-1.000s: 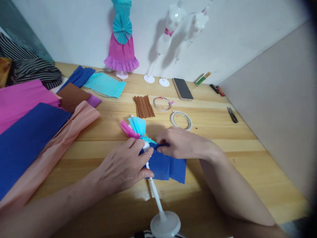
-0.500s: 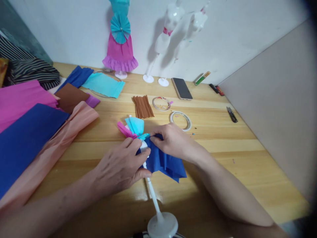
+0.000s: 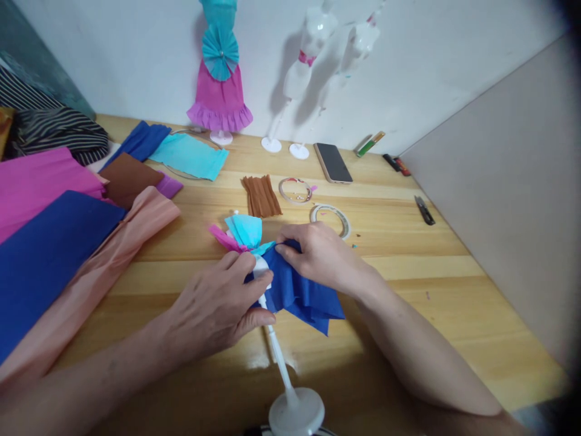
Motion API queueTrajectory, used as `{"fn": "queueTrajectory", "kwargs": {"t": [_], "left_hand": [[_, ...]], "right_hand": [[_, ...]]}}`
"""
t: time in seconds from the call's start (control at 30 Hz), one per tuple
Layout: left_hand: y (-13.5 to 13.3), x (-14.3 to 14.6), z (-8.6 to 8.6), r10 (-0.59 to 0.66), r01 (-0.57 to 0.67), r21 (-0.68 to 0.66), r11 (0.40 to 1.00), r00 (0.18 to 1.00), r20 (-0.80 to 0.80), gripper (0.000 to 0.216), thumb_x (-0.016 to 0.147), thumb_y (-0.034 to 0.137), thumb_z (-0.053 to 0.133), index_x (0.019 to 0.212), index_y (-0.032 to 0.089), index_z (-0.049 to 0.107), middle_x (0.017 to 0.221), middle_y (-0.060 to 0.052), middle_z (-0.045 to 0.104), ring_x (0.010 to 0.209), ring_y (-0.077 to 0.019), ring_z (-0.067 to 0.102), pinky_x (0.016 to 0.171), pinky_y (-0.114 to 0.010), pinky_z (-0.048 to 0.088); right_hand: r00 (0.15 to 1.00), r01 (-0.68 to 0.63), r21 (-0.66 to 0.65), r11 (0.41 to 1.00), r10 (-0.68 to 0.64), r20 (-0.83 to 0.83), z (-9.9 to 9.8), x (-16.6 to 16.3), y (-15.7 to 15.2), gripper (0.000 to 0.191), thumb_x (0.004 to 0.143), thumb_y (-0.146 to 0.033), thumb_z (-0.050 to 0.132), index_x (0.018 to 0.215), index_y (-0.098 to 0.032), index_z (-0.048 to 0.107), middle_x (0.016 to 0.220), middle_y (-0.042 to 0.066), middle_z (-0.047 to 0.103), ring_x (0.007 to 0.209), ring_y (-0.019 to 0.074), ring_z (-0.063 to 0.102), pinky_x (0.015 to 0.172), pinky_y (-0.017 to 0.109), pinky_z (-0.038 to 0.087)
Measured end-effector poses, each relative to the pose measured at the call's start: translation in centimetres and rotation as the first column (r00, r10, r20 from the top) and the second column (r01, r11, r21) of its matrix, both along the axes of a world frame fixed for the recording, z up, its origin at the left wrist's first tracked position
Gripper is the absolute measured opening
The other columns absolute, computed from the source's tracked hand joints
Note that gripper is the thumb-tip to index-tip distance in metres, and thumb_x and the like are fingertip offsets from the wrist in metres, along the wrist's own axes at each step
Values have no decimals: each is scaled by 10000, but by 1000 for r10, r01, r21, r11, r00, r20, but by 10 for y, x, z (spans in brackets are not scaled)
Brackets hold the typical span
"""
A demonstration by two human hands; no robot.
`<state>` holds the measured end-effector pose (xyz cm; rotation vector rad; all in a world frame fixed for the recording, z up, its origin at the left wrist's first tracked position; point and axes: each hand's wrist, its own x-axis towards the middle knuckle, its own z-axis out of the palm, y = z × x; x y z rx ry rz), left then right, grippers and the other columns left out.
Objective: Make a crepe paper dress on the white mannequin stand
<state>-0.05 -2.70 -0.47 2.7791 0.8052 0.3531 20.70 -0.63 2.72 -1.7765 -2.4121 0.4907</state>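
A small white mannequin lies tilted toward me on the wooden table (image 3: 408,254), its round base (image 3: 296,413) at the bottom edge. A cyan paper fan (image 3: 245,230) and a pink strip sit at its top. Blue crepe paper (image 3: 302,293) wraps its waist like a skirt. My left hand (image 3: 213,309) is closed around the mannequin's body and the paper's left edge. My right hand (image 3: 318,254) pinches the blue paper's upper edge against the mannequin.
Crepe sheets in pink, blue (image 3: 40,254), peach, brown and cyan lie at the left. A dressed mannequin (image 3: 221,79) and two bare ones stand at the wall. Brown pleated paper (image 3: 262,195), tape rolls (image 3: 331,218), a phone (image 3: 333,162) and snips (image 3: 425,209) lie beyond my hands.
My right hand has drawn the blue paper up and leftward around the mannequin, bunching it into folds. My left hand keeps its hold.
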Motion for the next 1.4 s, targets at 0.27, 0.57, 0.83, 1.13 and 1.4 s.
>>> {"fn": "queueTrajectory", "kwargs": {"t": [0.27, 0.57, 0.83, 1.13, 1.4], "left_hand": [[-1, 1, -2, -1, 0, 44, 999, 1000, 22, 412, 866, 453, 528, 1160, 166, 557, 935, -95, 533, 824, -247, 513, 645, -354, 453], [-1, 5, 0, -4, 2, 84, 996, 1000, 20, 376, 847, 390, 578, 1129, 140, 578, 947, -100, 547, 846, -245, 506, 686, -361, 470], [-2, 5, 2, -19, 17, 64, 998, 999, 29, 355, 836, 396, 594, 1084, 142, 591, 947, -97, 547, 847, -250, 508, 679, -370, 472], [-2, 4, 0, -9, 9, 49, 999, 1000, 16, 389, 831, 411, 598, 1118, 150, 581, 957, -95, 549, 836, -253, 515, 647, -366, 472], [0, 3, 0, -63, 60, 62, 996, 997, 44, 385, 851, 427, 561, 1084, 121, 583, 979, -116, 564, 854, -258, 529, 701, -395, 504]], "right_hand": [[993, -64, -180, 982, 81, 86, 14, -6, -6, 188, 806, -280, 564, 687, -173, 663, 592, 33, 624, 521, 128, 491, 520, 256, 244], [994, -82, -142, 986, 91, 58, 15, -12, -16, 174, 800, -154, 524, 652, -180, 612, 587, 6, 603, 524, 106, 467, 518, 255, 207], [977, 3, -87, 996, 16, 210, 13, -19, -17, 220, 853, -224, 480, 727, -187, 656, 706, 56, 690, 631, 160, 596, 525, 276, 218], [973, 56, -17, 998, -51, 226, 4, -16, -6, 247, 856, -226, 466, 768, -173, 692, 788, 89, 728, 712, 208, 650, 564, 286, 278], [995, -7, -90, 996, 16, 97, 7, -14, -9, 215, 825, -223, 521, 700, -181, 691, 669, 53, 697, 601, 162, 595, 524, 263, 254]]}}
